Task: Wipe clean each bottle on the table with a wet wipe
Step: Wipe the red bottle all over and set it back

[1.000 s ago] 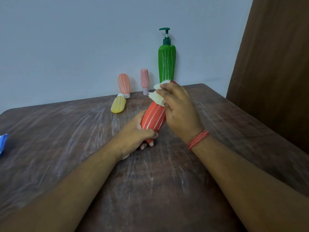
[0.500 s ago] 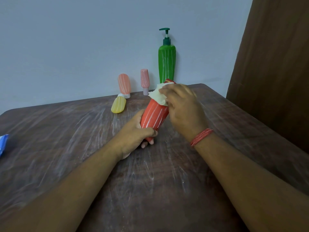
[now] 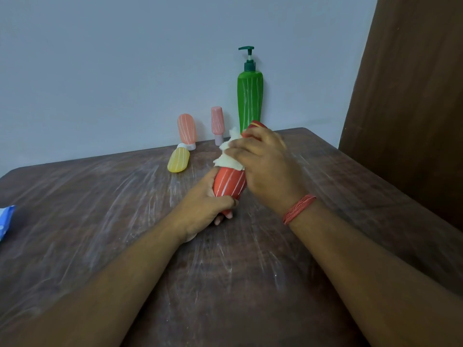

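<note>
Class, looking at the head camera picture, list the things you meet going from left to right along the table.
Blue packet → yellow bottle → peach bottle → pink bottle → red bottle, gripped by the left hand → green pump bottle → right hand, holding the wipe.

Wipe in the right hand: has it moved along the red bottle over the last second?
Yes. The wipe slid down the red bottle toward the person, away from the green pump bottle behind.

Red striped plastic bottle (image 3: 229, 182) mid-table (image 3: 100, 221), tilted, left hand (image 3: 204, 209) at its base, right hand (image 3: 265, 164) with white wet wipe (image 3: 229, 156) above. Green pump bottle (image 3: 250, 101), two pink tubes (image 3: 186, 128) (image 3: 217, 125) and yellow tube (image 3: 178, 160) behind; blue packet (image 3: 5, 219) far left.
</note>
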A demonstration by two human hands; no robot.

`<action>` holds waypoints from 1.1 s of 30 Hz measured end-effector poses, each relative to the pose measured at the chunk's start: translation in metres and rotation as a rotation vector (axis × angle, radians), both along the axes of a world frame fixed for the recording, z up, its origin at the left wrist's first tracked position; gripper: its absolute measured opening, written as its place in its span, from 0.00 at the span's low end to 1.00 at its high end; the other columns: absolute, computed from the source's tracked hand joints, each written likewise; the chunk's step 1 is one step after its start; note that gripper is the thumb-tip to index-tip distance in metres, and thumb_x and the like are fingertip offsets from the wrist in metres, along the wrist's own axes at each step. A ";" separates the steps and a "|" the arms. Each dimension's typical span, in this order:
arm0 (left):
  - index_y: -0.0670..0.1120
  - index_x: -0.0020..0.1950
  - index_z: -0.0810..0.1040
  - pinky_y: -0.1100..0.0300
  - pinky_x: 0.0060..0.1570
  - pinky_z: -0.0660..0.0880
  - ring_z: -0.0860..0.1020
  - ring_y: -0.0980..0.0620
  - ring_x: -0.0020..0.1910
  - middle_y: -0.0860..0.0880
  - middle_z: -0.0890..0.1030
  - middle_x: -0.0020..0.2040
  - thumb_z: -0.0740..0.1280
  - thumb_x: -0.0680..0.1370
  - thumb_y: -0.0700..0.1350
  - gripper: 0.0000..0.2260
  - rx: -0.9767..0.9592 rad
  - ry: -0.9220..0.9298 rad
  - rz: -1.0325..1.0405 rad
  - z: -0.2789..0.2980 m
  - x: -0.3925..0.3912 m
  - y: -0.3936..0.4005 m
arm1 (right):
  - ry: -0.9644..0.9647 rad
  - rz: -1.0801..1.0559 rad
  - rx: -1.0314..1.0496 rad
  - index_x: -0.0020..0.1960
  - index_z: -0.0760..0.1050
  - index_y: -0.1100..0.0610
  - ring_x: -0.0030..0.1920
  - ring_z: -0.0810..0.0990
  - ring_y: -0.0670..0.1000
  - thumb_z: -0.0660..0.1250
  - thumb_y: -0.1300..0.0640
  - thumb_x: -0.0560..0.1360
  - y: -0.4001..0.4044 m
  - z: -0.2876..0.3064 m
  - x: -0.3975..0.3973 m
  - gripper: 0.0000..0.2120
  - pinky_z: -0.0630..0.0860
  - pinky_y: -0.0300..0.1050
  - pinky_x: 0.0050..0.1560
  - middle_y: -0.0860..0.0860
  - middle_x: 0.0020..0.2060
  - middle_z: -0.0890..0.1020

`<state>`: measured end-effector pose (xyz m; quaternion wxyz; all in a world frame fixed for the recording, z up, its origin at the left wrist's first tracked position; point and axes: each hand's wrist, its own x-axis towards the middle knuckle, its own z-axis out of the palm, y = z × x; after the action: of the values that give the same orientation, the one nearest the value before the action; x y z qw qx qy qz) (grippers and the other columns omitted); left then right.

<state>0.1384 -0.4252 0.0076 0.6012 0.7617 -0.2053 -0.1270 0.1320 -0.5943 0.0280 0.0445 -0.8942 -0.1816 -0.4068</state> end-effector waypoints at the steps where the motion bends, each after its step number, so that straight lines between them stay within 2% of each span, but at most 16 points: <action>1: 0.58 0.68 0.66 0.58 0.30 0.73 0.79 0.50 0.34 0.39 0.80 0.53 0.70 0.75 0.33 0.29 0.008 -0.001 -0.003 -0.001 0.001 0.000 | -0.014 -0.068 0.031 0.65 0.78 0.56 0.67 0.71 0.57 0.64 0.58 0.75 -0.002 0.002 0.001 0.19 0.67 0.59 0.68 0.51 0.62 0.80; 4: 0.57 0.70 0.63 0.58 0.30 0.74 0.79 0.50 0.34 0.41 0.79 0.54 0.70 0.76 0.34 0.30 0.040 -0.009 -0.002 -0.001 0.001 -0.001 | -0.010 -0.195 0.131 0.69 0.74 0.56 0.70 0.69 0.57 0.61 0.59 0.77 -0.007 0.005 0.000 0.21 0.67 0.59 0.69 0.52 0.66 0.78; 8: 0.55 0.73 0.63 0.58 0.30 0.73 0.79 0.51 0.34 0.41 0.80 0.51 0.70 0.75 0.34 0.31 0.016 0.005 0.003 -0.002 0.002 0.001 | 0.003 -0.011 0.046 0.66 0.77 0.58 0.71 0.70 0.57 0.58 0.59 0.76 -0.003 0.000 0.002 0.20 0.66 0.61 0.71 0.53 0.65 0.79; 11: 0.54 0.73 0.63 0.59 0.30 0.73 0.78 0.53 0.31 0.41 0.80 0.48 0.70 0.76 0.35 0.30 0.039 -0.018 -0.004 -0.003 0.004 0.001 | 0.004 -0.159 0.098 0.71 0.72 0.56 0.74 0.66 0.57 0.60 0.58 0.79 -0.008 0.001 0.007 0.21 0.59 0.61 0.75 0.53 0.70 0.75; 13: 0.55 0.72 0.64 0.58 0.30 0.73 0.78 0.51 0.32 0.40 0.80 0.50 0.71 0.76 0.35 0.30 0.045 -0.024 -0.015 -0.002 0.004 0.000 | 0.039 -0.209 0.147 0.74 0.68 0.56 0.76 0.62 0.57 0.60 0.58 0.79 -0.009 0.000 0.006 0.23 0.57 0.61 0.76 0.53 0.72 0.72; 17: 0.57 0.66 0.66 0.59 0.29 0.73 0.79 0.52 0.33 0.40 0.79 0.51 0.70 0.76 0.34 0.27 -0.005 0.008 0.001 -0.002 0.003 0.000 | 0.076 -0.018 0.072 0.69 0.73 0.58 0.75 0.64 0.58 0.57 0.57 0.77 -0.003 0.000 0.004 0.22 0.62 0.64 0.74 0.54 0.70 0.74; 19: 0.56 0.69 0.65 0.60 0.29 0.74 0.79 0.52 0.33 0.40 0.79 0.50 0.70 0.76 0.34 0.28 -0.001 0.009 -0.001 -0.002 0.002 0.000 | 0.047 -0.071 0.052 0.70 0.73 0.57 0.75 0.64 0.58 0.60 0.58 0.78 -0.006 -0.001 0.007 0.21 0.60 0.63 0.75 0.53 0.70 0.74; 22: 0.55 0.72 0.63 0.61 0.28 0.73 0.78 0.55 0.30 0.40 0.79 0.49 0.70 0.76 0.35 0.30 0.041 -0.017 -0.017 -0.002 0.002 0.000 | 0.044 -0.228 0.142 0.75 0.66 0.55 0.78 0.59 0.57 0.64 0.59 0.78 -0.013 -0.002 0.008 0.26 0.54 0.61 0.75 0.52 0.74 0.69; 25: 0.54 0.74 0.62 0.60 0.29 0.74 0.79 0.52 0.32 0.40 0.79 0.50 0.70 0.76 0.34 0.31 0.029 -0.003 -0.009 -0.004 0.004 0.001 | 0.074 -0.161 0.144 0.74 0.67 0.57 0.77 0.59 0.57 0.62 0.59 0.78 -0.008 -0.002 0.007 0.24 0.58 0.62 0.76 0.53 0.75 0.69; 28: 0.55 0.75 0.61 0.59 0.30 0.74 0.80 0.49 0.35 0.39 0.79 0.54 0.70 0.76 0.35 0.33 0.001 0.034 0.005 -0.006 0.007 0.003 | 0.040 -0.014 0.078 0.69 0.74 0.59 0.75 0.65 0.58 0.58 0.57 0.79 -0.002 -0.002 0.004 0.21 0.63 0.62 0.73 0.55 0.70 0.75; 30: 0.56 0.72 0.63 0.60 0.29 0.74 0.79 0.52 0.33 0.39 0.79 0.51 0.70 0.76 0.34 0.31 0.005 0.020 -0.006 -0.005 0.006 0.003 | -0.009 -0.049 0.081 0.68 0.75 0.58 0.73 0.68 0.58 0.60 0.56 0.79 -0.006 -0.001 0.004 0.19 0.65 0.62 0.72 0.54 0.68 0.77; 33: 0.58 0.67 0.66 0.60 0.28 0.73 0.78 0.53 0.31 0.40 0.79 0.49 0.70 0.76 0.34 0.27 -0.006 0.001 -0.023 -0.005 0.004 0.002 | -0.101 -0.176 0.201 0.65 0.77 0.59 0.68 0.71 0.58 0.64 0.58 0.79 -0.015 0.000 0.005 0.16 0.71 0.58 0.67 0.54 0.65 0.78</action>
<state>0.1426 -0.4237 0.0031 0.6022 0.7574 -0.2141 -0.1339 0.1367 -0.6097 0.0285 0.0890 -0.8759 -0.0629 -0.4700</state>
